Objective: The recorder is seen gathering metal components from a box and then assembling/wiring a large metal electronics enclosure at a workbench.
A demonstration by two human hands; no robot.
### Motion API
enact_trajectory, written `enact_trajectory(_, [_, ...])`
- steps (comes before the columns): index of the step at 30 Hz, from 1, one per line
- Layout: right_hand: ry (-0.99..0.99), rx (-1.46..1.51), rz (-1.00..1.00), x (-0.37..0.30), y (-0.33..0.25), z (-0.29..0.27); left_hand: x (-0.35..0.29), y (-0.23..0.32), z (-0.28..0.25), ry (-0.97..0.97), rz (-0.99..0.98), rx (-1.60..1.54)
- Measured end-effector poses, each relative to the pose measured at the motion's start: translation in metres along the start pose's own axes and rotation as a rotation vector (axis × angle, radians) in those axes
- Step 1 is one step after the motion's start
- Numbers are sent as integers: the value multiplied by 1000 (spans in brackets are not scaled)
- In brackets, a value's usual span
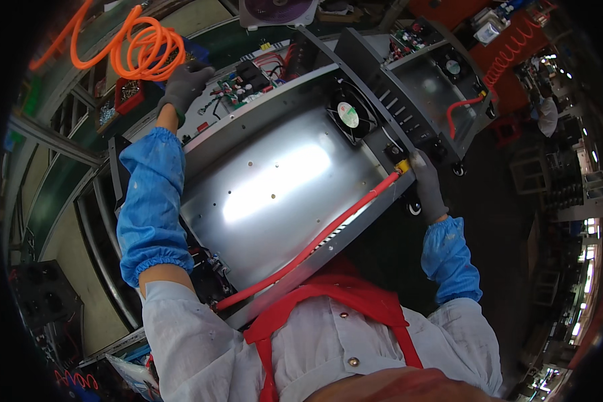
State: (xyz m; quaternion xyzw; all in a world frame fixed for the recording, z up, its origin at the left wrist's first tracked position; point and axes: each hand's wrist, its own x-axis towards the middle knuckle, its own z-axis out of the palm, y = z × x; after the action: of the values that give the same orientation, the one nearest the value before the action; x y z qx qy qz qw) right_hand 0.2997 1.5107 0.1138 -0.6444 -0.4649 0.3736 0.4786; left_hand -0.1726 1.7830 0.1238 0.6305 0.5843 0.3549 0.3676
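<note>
An open metal equipment chassis lies tilted in front of me, with a black fan at its far right end. A red cable runs along its near side to a yellow terminal. My right hand, in a grey glove, is closed on the chassis's right corner, its thumb beside the terminal. Beyond the far left side, my gloved left hand is raised next to an orange coiled hose. Its fingers look curled; whatever they hold is hidden. Circuit boards line the chassis's far side.
A second chassis with its own fan and red cable stands right behind the first. Small parts bins, one a red bin, sit at the left. Metal rollers run below them. Farther right, a person is in the background.
</note>
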Motion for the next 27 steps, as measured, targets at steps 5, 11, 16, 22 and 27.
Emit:
enact_trajectory(5, [26,1,-47,5,4,1,-4,1,-3,88,52,158])
enact_trajectory(11, [-2,31,-66,0,-5,2,-22,14,16,252,203,100])
enact_trajectory(16, [-179,-137,20,-3,-16,-11,-19,88,87,159,358,78])
enact_trajectory(22, [-733,-536,-138,35,-51,-70,16,215,263,-24,442,284])
enact_trajectory(27, [-937,-424,-350,127,-98,-144,84,213,338,328,403,629])
